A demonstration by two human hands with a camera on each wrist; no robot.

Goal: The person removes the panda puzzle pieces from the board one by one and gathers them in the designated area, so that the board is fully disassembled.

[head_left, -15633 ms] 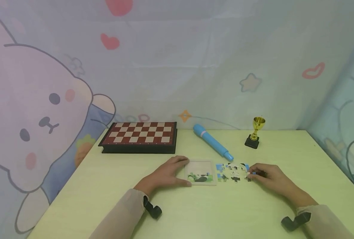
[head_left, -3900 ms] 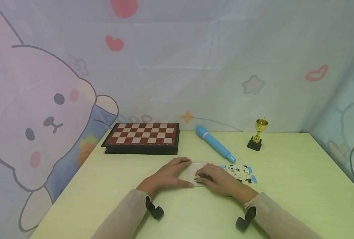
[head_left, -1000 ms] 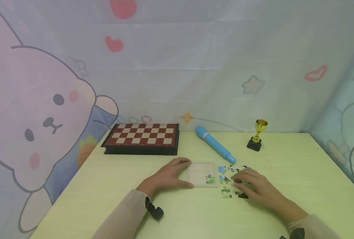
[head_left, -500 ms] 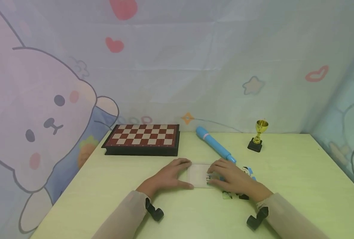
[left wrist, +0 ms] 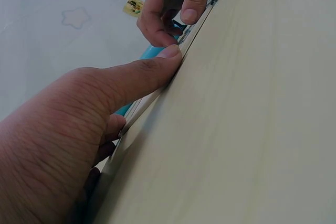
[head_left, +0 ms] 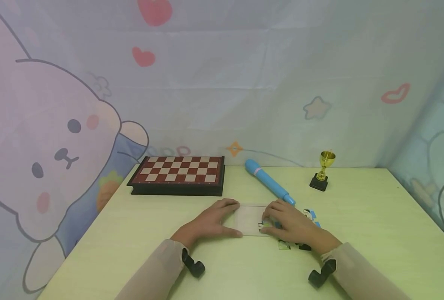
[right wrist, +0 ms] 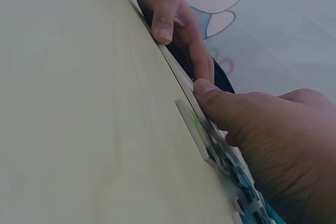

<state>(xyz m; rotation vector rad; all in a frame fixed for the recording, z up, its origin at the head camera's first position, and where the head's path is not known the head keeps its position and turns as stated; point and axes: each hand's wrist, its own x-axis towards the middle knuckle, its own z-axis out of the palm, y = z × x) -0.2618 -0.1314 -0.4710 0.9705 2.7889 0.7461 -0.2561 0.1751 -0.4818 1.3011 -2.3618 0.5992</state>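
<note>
A pale puzzle tray (head_left: 246, 221) lies flat on the table, mostly bare inside. My left hand (head_left: 207, 221) holds its left side, thumb at the near edge and fingers at the far edge. In the left wrist view, the left thumb (left wrist: 149, 74) presses along the tray's rim. My right hand (head_left: 291, 221) bends over the tray's right side, thumb and fingers around a green-and-white puzzle piece (head_left: 261, 226) in the near right corner. Their contact is partly hidden. Loose puzzle pieces (head_left: 284, 245) lie beneath and beyond the right hand, many covered.
A red-and-white chessboard box (head_left: 178, 175) stands at the back left. A blue marker-shaped tube (head_left: 268, 182) lies slantwise behind the tray. Farther right stands a small gold trophy cup (head_left: 322, 171) on a black base. A printed cloth (head_left: 244, 83) hangs behind the table.
Panda pieces along the tray's near side have come out; more loose pieces lie to its right. My right hand has moved left from them onto the tray's remaining piece. The left hand stays.
</note>
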